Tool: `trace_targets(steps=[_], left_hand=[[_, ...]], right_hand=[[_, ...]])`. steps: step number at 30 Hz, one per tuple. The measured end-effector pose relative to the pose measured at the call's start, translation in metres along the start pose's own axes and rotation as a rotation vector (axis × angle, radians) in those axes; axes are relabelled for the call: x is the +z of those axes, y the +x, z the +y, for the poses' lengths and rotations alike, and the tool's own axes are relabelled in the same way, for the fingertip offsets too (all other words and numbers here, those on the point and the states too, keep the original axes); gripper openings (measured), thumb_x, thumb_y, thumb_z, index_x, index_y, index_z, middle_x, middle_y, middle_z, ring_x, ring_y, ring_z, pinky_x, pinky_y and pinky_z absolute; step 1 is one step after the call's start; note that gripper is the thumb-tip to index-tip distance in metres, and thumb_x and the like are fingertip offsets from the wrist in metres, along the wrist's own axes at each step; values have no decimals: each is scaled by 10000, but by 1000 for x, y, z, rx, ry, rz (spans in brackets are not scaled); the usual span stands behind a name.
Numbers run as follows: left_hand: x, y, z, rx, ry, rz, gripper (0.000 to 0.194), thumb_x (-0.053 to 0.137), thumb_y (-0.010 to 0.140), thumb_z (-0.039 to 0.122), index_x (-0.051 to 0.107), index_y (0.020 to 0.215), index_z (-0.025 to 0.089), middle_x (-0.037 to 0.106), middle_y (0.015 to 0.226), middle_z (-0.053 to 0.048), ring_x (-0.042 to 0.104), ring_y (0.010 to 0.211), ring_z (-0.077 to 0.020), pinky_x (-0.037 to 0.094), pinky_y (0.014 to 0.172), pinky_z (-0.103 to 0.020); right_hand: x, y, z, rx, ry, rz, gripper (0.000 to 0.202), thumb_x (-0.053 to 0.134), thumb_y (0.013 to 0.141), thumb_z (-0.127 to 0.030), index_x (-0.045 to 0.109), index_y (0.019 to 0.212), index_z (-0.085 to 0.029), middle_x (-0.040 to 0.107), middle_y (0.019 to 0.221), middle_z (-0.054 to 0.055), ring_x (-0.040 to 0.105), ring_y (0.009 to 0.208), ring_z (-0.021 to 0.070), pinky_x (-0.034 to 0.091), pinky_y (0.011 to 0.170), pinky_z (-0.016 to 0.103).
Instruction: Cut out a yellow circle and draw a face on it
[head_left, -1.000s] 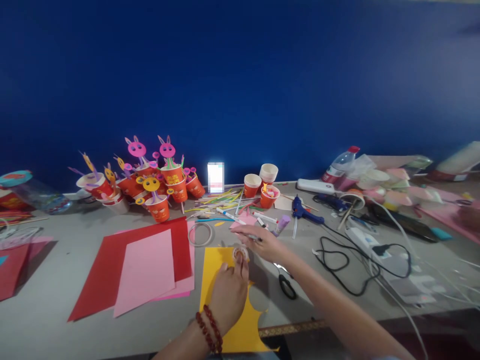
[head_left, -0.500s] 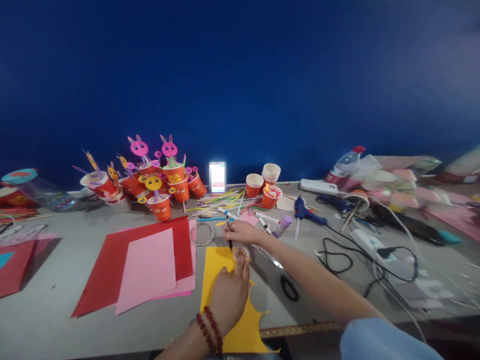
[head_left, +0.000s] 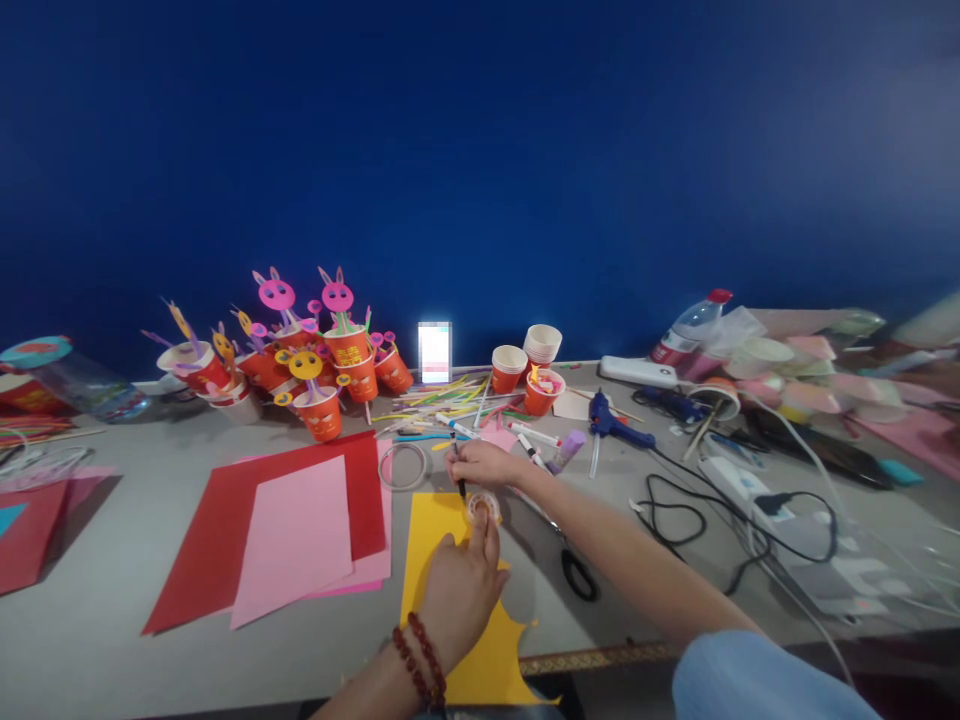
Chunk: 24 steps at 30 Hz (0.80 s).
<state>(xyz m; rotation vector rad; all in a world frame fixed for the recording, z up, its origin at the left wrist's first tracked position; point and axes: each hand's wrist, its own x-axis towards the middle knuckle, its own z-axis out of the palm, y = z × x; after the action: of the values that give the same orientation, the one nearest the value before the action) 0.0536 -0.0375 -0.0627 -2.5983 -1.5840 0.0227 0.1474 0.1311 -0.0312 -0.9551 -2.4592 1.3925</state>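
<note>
A sheet of yellow paper (head_left: 491, 665) with scalloped cut-outs along its right edge lies in front of me. My left hand (head_left: 459, 590) rests across it, fingertips pressed onto a small clear tape roll (head_left: 493, 503) and holding it down at the sheet's upper right corner. In my right hand (head_left: 480, 466) is a dark marker (head_left: 461, 488), gripped upright, its tip down on the paper just left of the roll. Scissors (head_left: 579, 575) with black handles lie to the right, partly under my right forearm.
Red paper (head_left: 202, 560) and pink paper (head_left: 296, 530) lie at left. Decorated red paper cups (head_left: 319, 415) stand behind. Pipe cleaners (head_left: 435, 402), markers (head_left: 536, 434) and a blue glue gun (head_left: 619, 428) lie further back. Cables and a power strip (head_left: 735, 485) are at right.
Almost nothing differs. Both hands, the marker and the tape roll stay in about the same place; the view has shifted very slightly.
</note>
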Motion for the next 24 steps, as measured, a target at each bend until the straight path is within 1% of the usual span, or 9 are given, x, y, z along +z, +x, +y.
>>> trace_targets(steps=[3, 8, 12, 15, 19, 24], left_hand=[[0, -1, 0, 3, 2, -3, 609, 622, 903, 399, 477, 1409, 92, 427, 1468, -253, 633, 1119, -332, 545, 718, -395], [-1, -1, 0, -3, 0, -40, 599, 608, 912, 416, 483, 1408, 104, 442, 1457, -249, 684, 1002, -315, 549, 703, -408], [0, 0, -1, 9, 14, -40, 610, 593, 920, 427, 474, 1411, 85, 461, 1441, -255, 678, 1019, -310, 550, 707, -396], [0, 0, -1, 10, 20, -39, 629, 582, 926, 439, 455, 1420, 72, 445, 1461, -238, 662, 1059, -306, 554, 710, -394], [0, 0, -1, 14, 15, -50, 594, 565, 939, 432, 461, 1423, 105, 439, 1478, -200, 639, 1109, -294, 555, 720, -378], [1, 0, -1, 1, 9, -57, 598, 580, 931, 417, 447, 1436, 125, 426, 1487, -194, 660, 1065, -298, 558, 719, -391]], right_hand=[[0, -1, 7, 41, 50, 30, 185, 537, 779, -156, 592, 604, -184, 514, 546, -55, 501, 552, 115, 387, 549, 207], [2, -7, 18, 118, 123, 114, 167, 520, 784, -207, 596, 636, -193, 453, 438, -74, 443, 436, 108, 340, 444, 201], [3, -11, 23, 163, 178, 187, 150, 526, 778, -217, 601, 651, -190, 468, 406, -79, 428, 397, 102, 330, 419, 195], [4, -14, 28, 206, 214, 236, 205, 510, 798, -230, 586, 613, -184, 473, 380, -71, 435, 375, 101, 331, 413, 194], [5, -19, 33, 241, 249, 305, 275, 462, 844, -252, 591, 612, -182, 500, 369, -58, 439, 348, 100, 329, 403, 194], [7, -28, 41, 248, 273, 408, 321, 453, 865, -278, 539, 570, -187, 522, 386, -43, 478, 368, 97, 355, 424, 187]])
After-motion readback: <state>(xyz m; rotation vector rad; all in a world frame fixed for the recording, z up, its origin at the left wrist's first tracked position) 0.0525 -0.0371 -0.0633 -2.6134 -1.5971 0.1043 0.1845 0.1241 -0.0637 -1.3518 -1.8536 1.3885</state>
